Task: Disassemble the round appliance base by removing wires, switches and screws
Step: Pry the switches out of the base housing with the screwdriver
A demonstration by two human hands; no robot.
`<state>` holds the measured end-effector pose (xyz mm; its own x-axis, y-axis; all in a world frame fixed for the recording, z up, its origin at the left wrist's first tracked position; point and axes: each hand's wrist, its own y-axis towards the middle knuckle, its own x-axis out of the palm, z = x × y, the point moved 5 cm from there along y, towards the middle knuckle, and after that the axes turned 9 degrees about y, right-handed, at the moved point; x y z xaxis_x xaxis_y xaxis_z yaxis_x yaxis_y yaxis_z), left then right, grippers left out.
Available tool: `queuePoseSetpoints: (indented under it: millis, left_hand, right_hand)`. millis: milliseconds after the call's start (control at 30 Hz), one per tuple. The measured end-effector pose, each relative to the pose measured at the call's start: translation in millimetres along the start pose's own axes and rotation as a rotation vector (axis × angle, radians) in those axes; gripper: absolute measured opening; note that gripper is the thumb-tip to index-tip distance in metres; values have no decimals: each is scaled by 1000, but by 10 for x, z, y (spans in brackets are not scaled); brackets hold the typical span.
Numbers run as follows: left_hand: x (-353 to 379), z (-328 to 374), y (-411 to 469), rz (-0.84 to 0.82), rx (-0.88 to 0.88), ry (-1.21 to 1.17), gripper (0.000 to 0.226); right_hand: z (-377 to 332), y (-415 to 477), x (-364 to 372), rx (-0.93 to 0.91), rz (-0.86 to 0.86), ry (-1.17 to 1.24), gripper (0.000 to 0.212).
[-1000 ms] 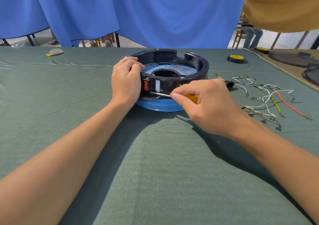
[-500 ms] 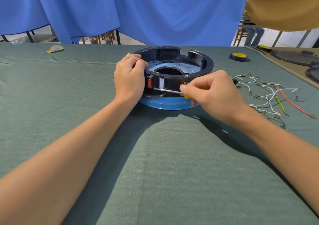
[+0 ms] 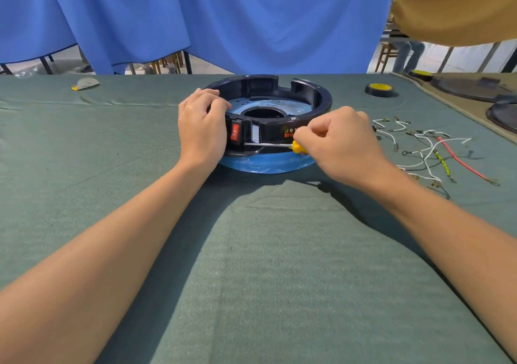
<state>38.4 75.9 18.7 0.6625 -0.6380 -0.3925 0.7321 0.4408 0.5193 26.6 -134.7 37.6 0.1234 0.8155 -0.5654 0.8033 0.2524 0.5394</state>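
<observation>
Prying at the switch panel, by the look of it. Status:

- Round black plastic appliance base [image 3: 321,98] sits on the green cloth-covered table [image 3: 251,252], mid-width and toward the far edge. Its lower ring is wrapped in blue film [image 3: 265,165].
- My left hand [image 3: 202,131] is clamped over the base's left rim, fingers curled onto the top edge, bracing it.
- My right hand [image 3: 341,145] pinches the yellow-handled screwdriver with the thin steel shaft [image 3: 268,144], fingers closed round the handle.
- Key geometry: the shaft's long axis runs left-right, nearly level, hugging the base's near wall.
- The tip points left and lands low on the housing, under the small white window [image 3: 255,133] and just right of the red rocker switch [image 3: 235,132].
- So the switch lies left of my right fingers, with the whole shaft between them. It sits just beside my left hand, which is the nearer one.
- I can't tell whether the tip is seated in a slot or only resting against the wall.
- Inside the base: a blue film-covered plate [image 3: 296,106] with a round hole in the middle. No wires visible in there.
- Loose white, red and yellow-green wires [image 3: 430,151] lie on the cloth to the right of the base, well apart from it.
- Black-and-yellow tape roll [image 3: 379,89] is near the far edge, right of the base.

My read: wires are done, the switch is next. Slip risk: the tip aims straight at my left hand.
</observation>
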Motion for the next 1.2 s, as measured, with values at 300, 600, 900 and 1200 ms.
queuePoseSetpoints:
  millis: [300, 600, 900, 1200]
  left_hand:
    - [-45, -80, 65, -53, 27, -74, 30]
    - [-109, -115, 119, -83, 78, -120, 29]
    - [-91, -108, 79, -56, 74, -35, 31]
    - [-91, -108, 80, -50, 87, -8, 30]
  right_hand:
    - [-237, -101, 70, -125, 12, -14, 45]
    - [-195, -106, -50, -32, 132, 144, 51]
    - [-429, -139, 38, -225, 85, 44, 45]
    - [-427, -154, -162, -235, 44, -39, 41]
